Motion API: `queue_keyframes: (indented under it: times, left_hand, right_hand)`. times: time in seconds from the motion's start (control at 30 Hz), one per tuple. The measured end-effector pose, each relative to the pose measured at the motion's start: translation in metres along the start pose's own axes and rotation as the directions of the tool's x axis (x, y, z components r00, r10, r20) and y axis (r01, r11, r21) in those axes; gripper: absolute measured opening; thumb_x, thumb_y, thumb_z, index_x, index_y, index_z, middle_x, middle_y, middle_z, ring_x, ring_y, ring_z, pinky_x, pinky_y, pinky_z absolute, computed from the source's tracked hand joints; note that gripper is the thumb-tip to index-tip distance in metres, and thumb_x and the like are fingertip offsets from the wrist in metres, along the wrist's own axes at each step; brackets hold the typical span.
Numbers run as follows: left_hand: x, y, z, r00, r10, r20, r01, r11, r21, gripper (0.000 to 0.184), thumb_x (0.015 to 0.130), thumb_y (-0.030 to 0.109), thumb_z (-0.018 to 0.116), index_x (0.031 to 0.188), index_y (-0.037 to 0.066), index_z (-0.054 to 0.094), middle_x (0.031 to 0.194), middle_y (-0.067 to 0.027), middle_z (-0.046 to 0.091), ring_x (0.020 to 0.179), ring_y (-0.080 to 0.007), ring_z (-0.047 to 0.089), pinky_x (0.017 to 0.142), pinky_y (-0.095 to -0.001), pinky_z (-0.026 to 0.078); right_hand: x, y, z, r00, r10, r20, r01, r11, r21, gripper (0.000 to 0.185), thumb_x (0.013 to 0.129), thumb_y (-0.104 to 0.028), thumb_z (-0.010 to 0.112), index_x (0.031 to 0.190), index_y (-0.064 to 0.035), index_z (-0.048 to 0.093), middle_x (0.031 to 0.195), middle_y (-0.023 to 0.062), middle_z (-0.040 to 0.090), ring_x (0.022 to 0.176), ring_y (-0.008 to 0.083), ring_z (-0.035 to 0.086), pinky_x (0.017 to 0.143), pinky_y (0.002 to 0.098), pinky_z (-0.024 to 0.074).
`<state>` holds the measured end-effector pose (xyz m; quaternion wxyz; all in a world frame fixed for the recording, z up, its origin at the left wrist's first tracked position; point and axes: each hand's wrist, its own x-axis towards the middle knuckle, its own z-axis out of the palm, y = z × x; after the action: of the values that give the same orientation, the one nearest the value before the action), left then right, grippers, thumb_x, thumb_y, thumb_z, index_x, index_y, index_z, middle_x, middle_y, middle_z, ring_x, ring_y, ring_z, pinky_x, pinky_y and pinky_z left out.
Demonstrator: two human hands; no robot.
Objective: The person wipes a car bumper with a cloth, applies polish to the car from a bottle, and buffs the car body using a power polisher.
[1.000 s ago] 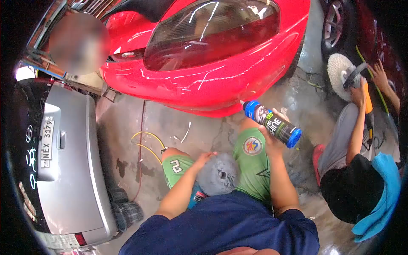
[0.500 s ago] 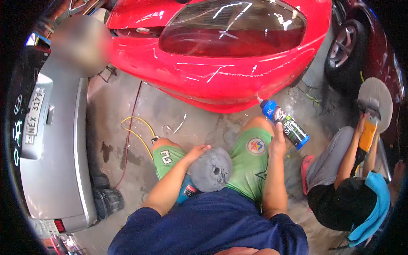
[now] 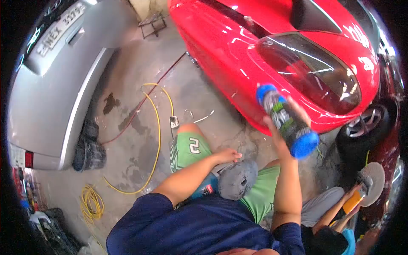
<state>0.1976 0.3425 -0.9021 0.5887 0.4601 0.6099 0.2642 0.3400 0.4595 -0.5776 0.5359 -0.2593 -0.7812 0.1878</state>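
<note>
Head view shows a tilted black bottle (image 3: 287, 122) with blue ends.

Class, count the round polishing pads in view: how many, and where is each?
2: a grey pad just below the left hand, by the teal tool, and a pale pad on the orange tool at lower right. Others may be hidden.

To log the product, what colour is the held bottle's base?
The bottle base is blue, shown best in the head view.
</note>
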Motion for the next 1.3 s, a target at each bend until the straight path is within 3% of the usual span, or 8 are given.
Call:
queue_keyframes:
  times: [0.1,0.23,0.3,0.6,0.67,0.77,0.97,1.3]
  left_hand:
    - [-0.001,-0.004,0.003,0.999,0.037,0.018,-0.036,0.995,-0.089,0.054,0.102,0.055,0.061,0.11,0.003,0.073,0.094,-0.0098,0.077,0.088,-0.0193,0.071,0.082,-0.0385,0.055]
    - [-0.007,0.004,0.005,0.997,0.071,-0.014,-0.072,0.986,-0.153,0.052,0.104,0.051,0.061,0.104,0.0,0.069,0.089,-0.0093,0.075,0.075,-0.0177,0.07,0.073,-0.0354,0.058]
    - [-0.004,0.002,0.002,0.999,0.052,-0.008,-0.052,0.986,-0.159,0.053,0.104,0.051,0.06,0.103,-0.001,0.068,0.088,-0.0097,0.075,0.075,-0.0181,0.071,0.072,-0.0353,0.058]
    - [-0.017,0.027,-0.007,0.995,-0.053,0.084,0.071,0.97,-0.234,0.054,0.103,0.053,0.059,0.101,-0.001,0.067,0.093,-0.0102,0.075,0.076,-0.0188,0.072,0.071,-0.0351,0.058]
    - [-0.018,0.026,-0.006,0.995,-0.059,0.085,0.079,0.965,-0.248,0.054,0.103,0.053,0.06,0.101,0.0,0.067,0.094,-0.0098,0.075,0.078,-0.0189,0.072,0.072,-0.0352,0.057]
    - [-0.006,-0.001,0.007,0.953,0.296,-0.055,-0.301,0.941,-0.152,0.057,0.1,0.057,0.06,0.1,0.001,0.073,0.084,-0.009,0.077,0.079,-0.0225,0.072,0.082,-0.0402,0.056]
    - [-0.002,0.009,-0.003,0.996,0.026,0.08,-0.002,0.961,-0.278,0.057,0.102,0.055,0.062,0.109,0.0,0.07,0.093,-0.01,0.075,0.084,-0.0187,0.07,0.08,-0.0363,0.058]
    - [0.035,-0.041,0.017,0.973,0.207,0.106,-0.179,0.957,-0.228,0.065,0.1,0.062,0.058,0.106,0.0,0.075,0.097,-0.014,0.077,0.099,-0.0256,0.071,0.097,-0.0406,0.051]
  right_hand:
    - [0.04,0.018,0.072,0.997,-0.075,-0.032,0.081,0.938,0.337,0.08,0.074,-0.009,0.096,0.141,-0.0046,0.052,0.137,0.0134,0.064,0.126,0.0244,0.062,0.11,0.039,0.0484]
    - [0.071,0.004,0.11,0.897,-0.407,0.175,0.411,0.912,0.013,0.062,0.074,-0.007,0.094,0.129,-0.0058,0.065,0.123,0.0159,0.072,0.118,0.0293,0.069,0.102,0.0388,0.0556]
    - [0.07,-0.007,0.122,0.682,-0.585,0.438,0.66,0.75,-0.027,0.039,0.079,-0.012,0.071,0.118,-0.0074,0.071,0.121,0.0135,0.072,0.115,0.0354,0.069,0.094,0.0421,0.0602]
    - [-0.005,0.047,0.175,0.381,-0.508,0.773,0.808,0.588,-0.012,0.043,0.082,-0.019,0.067,0.124,-0.0155,0.066,0.131,0.0066,0.063,0.119,0.0336,0.063,0.088,0.0408,0.0621]
    - [-0.014,0.052,0.157,0.397,-0.458,0.795,0.773,0.634,-0.021,0.045,0.081,-0.02,0.068,0.125,-0.0153,0.066,0.132,0.0064,0.062,0.119,0.0344,0.063,0.088,0.0412,0.0621]
    - [-0.019,0.038,0.101,0.441,-0.401,0.803,0.716,0.696,-0.046,0.048,0.078,-0.018,0.067,0.126,-0.0141,0.069,0.133,0.0068,0.064,0.121,0.0356,0.062,0.088,0.0414,0.062]
    - [-0.026,0.001,-0.018,0.63,-0.364,0.686,0.612,0.776,-0.151,0.037,0.077,-0.012,0.072,0.114,-0.0061,0.072,0.119,0.0137,0.072,0.11,0.0417,0.07,0.085,0.0464,0.0623]
    - [0.024,-0.007,-0.008,0.857,-0.403,0.32,0.478,0.854,-0.206,0.074,0.067,-0.012,0.1,0.129,-0.0053,0.059,0.129,0.0218,0.069,0.115,0.035,0.069,0.101,0.0429,0.056]
